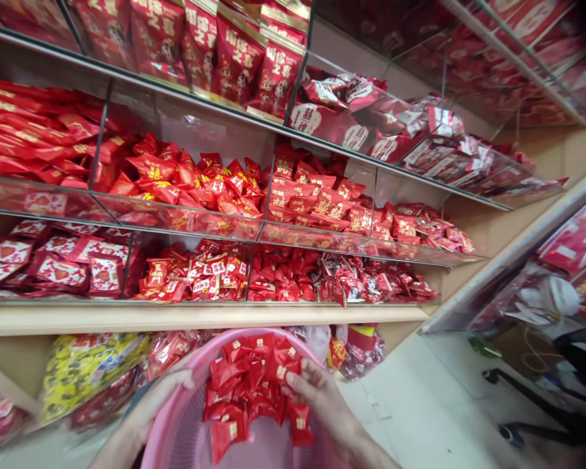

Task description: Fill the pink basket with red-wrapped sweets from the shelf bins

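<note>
A pink plastic basket [158, 443] is in front of me, below the lowest shelf. My left hand [159, 398] is closed on its left rim, the thumb lying over the edge. Small red wrapped candy packets [254, 384] with gold print are heaped inside, toward the far side; bare pink bottom shows at the near side. At the heap's right edge my right hand [320, 394] has its thumb and fingers closed on a red packet. Whether it holds more than one packet cannot be made out.
Glass-fronted shelves [195, 221] full of red candy packets rise ahead, in divided compartments. Under the wooden ledge [195, 318] lie a yellow bag [95, 371] and other plastic bags. To the right are a tiled floor [420, 404] and a black chair base [542, 404].
</note>
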Motion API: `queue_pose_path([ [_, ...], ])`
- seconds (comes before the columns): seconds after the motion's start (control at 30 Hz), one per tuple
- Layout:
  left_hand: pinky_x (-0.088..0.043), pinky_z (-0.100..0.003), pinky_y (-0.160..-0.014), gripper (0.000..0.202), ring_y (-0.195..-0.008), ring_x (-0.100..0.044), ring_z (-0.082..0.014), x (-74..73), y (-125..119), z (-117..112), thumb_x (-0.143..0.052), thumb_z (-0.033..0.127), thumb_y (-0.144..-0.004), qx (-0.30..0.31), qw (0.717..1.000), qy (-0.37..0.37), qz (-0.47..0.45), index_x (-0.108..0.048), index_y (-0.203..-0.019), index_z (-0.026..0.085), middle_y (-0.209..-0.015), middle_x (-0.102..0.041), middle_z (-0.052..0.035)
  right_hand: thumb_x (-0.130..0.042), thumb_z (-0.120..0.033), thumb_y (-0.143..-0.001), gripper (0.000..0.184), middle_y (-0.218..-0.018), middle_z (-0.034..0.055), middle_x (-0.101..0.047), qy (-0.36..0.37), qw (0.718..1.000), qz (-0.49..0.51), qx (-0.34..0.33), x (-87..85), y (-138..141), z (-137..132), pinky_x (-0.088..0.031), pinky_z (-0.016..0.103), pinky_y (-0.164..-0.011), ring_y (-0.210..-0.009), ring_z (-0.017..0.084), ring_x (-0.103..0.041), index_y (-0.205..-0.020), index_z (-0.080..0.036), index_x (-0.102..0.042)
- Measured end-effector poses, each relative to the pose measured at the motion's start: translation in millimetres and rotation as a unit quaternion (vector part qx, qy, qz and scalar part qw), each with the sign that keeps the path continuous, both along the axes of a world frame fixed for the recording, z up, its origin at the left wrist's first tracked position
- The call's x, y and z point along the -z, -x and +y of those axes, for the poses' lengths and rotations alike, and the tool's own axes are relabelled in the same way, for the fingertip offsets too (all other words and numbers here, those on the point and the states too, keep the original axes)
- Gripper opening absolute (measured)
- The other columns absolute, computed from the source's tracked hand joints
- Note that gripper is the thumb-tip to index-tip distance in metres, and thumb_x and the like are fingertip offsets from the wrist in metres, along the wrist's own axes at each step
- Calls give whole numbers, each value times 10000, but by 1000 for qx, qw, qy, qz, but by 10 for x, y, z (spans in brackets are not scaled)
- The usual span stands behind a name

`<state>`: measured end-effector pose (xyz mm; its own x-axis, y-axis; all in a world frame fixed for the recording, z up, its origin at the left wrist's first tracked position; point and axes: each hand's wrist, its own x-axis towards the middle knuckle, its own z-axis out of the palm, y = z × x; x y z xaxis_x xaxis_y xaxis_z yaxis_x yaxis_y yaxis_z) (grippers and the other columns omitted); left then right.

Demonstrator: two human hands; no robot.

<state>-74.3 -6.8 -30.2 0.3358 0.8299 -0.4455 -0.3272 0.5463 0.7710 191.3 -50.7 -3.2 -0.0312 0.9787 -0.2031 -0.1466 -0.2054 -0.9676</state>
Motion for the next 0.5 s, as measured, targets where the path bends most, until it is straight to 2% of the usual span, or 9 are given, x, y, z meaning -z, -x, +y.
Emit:
queue_pose_path([
  [0.1, -474, -295, -562, 695, -634, -654, -243, 41, 8, 1, -556, 114, -511, -6, 1000, -3, 6, -543, -1203, 183, -783, -727, -28, -768, -389, -604, 336, -650, 5, -637, 104, 990, 94, -8, 194, 134, -87, -400, 183, -525, -560, 91, -571, -720, -152, -560],
  [0.27, -466, -286, -553, 689, -656, -657, -244, 186, 39, 2, -545, 104, -515, -9, 1000, -11, -8, -543, -1199, 187, -812, -726, -32, -784, -326, -585, 313, -653, 27, -673, 227, 960, 160, -25, 304, 370, -118, -412, 166, -491, -494, 71, -570, -719, -154, -560],
  [0.37, -462, -289, -552, 666, -657, -658, -246, 241, 60, 11, -522, 96, -540, -4, 1000, -11, -8, -548, -1201, 181, -803, -727, -30, -743, -299, -640, 242, -642, 36, -683, 273, 948, 164, -24, 342, 509, -113, -404, 155, -461, -468, 66, -566, -693, -158, -554],
  [0.5, -469, -285, -629, 664, -702, -660, -234, 221, 66, 13, -513, 71, -539, -13, 1000, -3, -25, -561, -1190, 194, -824, -728, -8, -676, -261, -720, 168, -626, 43, -681, 294, 943, 154, -13, 374, 639, -69, -396, 143, -436, -445, 56, -559, -678, -142, -565],
])
